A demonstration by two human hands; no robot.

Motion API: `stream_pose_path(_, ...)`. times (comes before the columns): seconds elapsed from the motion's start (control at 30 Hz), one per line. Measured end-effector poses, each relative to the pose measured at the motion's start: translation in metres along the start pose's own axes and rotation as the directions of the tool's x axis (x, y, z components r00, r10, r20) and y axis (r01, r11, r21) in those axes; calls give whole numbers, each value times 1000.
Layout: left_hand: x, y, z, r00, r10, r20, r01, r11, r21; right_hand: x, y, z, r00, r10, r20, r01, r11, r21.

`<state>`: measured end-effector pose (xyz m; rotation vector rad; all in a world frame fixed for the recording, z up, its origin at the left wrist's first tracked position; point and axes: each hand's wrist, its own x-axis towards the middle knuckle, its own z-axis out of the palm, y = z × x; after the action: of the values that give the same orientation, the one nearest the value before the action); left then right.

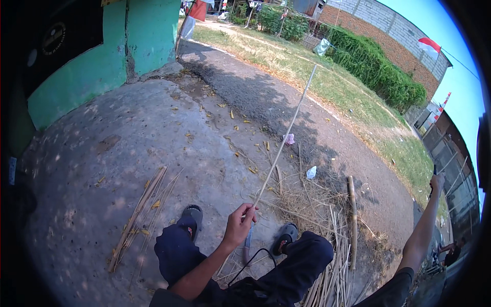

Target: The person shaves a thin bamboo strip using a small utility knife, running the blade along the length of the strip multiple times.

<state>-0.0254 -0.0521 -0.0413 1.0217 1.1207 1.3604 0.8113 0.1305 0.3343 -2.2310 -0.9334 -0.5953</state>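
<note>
Left hand (239, 226) pinches long pale bamboo strip (290, 129), maybe unfinished; right hand (437, 181) grips dark object (435, 170); lower-right tan slats (337, 256) seem cut.

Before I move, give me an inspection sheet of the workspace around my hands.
Surface: rough grey concrete ground, scattered with yellow leaves.
Work items: long, slender, pale stick, slanting up from the hand; loose heap of pale split strips at right.
Clutter: crumpled pink scrap; crumpled white scrap.
Hands: left hand closed around the stick's lower end; right hand raised far right, a small dark object at its top, too small to identify.
Cables: thin black cord looping between the legs.
Surroundings: green painted wall at left; grass strip beyond the path.
</note>
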Motion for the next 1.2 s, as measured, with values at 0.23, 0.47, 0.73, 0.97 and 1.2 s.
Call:
stream_pose_path(0.23, -3, 14, 9, 972, 227, -61, -210, 954, 214, -209, -110, 107, 792, -413, 449, 330, 909, 254)
stream_pose_path(0.47, 3, -2, 7, 968, 229, -101, -214, 967, 138, -511, -291, 67, 309, -839, 447, 614, 536, 579)
stream_pose_path(0.73, 21, -20, 12, 991, -113, 72, 125, 973, -193, -601, -304, 115, 241, -724, 646, -404, 530, 745)
stream_pose_path(0.97, 21, -22, 11, 955, -282, 86, 295, 909, -293, -620, -293, 119, 101, -792, 602, -221, 572, 790)
stream_pose_path(1.2, 25, -21, 23, 1000, -26, -9, 27, 995, 99, -633, -301, 108, 53, -942, 333, 179, 337, 924)
